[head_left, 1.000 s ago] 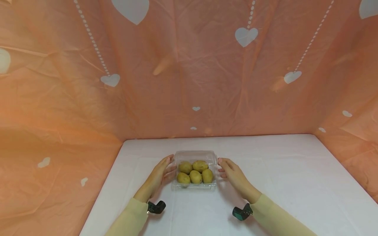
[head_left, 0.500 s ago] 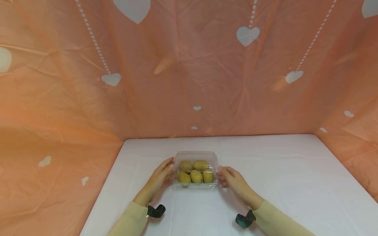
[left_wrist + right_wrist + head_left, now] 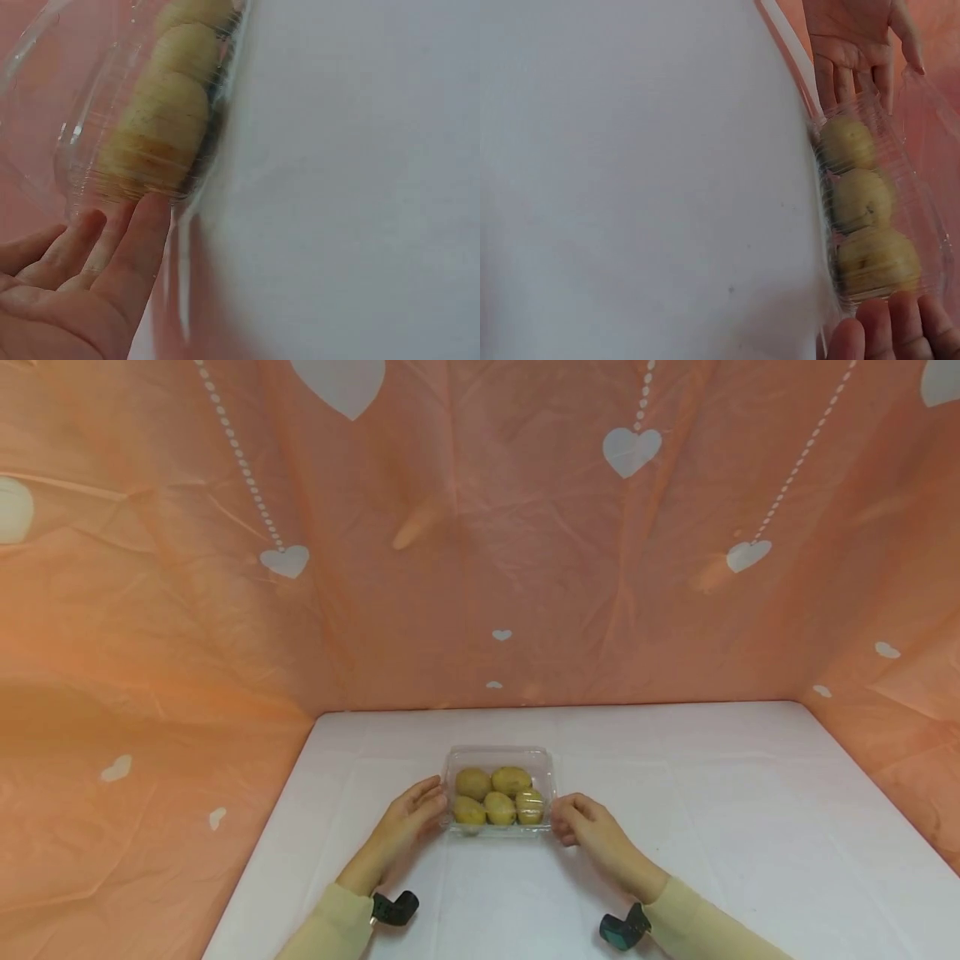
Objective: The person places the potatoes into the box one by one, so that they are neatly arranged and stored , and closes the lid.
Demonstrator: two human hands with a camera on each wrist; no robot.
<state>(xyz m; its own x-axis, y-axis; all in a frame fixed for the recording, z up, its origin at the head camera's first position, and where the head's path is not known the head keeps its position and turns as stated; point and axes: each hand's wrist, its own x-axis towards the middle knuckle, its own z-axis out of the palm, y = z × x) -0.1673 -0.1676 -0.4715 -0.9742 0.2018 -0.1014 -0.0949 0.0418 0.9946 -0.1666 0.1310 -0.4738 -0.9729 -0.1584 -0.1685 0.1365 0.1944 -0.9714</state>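
Observation:
A clear plastic clamshell box (image 3: 501, 760) sits on the white table, holding several yellow-brown potatoes (image 3: 500, 808). My left hand (image 3: 401, 822) lies along the box's left side, its fingertips right at the wall. In the left wrist view, those fingers (image 3: 139, 251) reach out fairly straight to the end of the box, low near the table. On the opposite side, my right hand (image 3: 596, 831) has its fingertips at the near right corner. The right wrist view shows its fingers (image 3: 907, 326) in a row against the box's end; the thumb is hidden there.
White cloth covers the table (image 3: 720, 802). An orange sheet (image 3: 555, 568) with pale hearts hangs behind it and along both sides. Black cameras, one on the left wrist (image 3: 395, 907) and one on the right wrist (image 3: 625, 928), stick out over the cloth.
Both hands have slid along the box's sides toward the near edge, the right hand further. Its fingers have come in from slightly apart to the box's side. The box stays in place.

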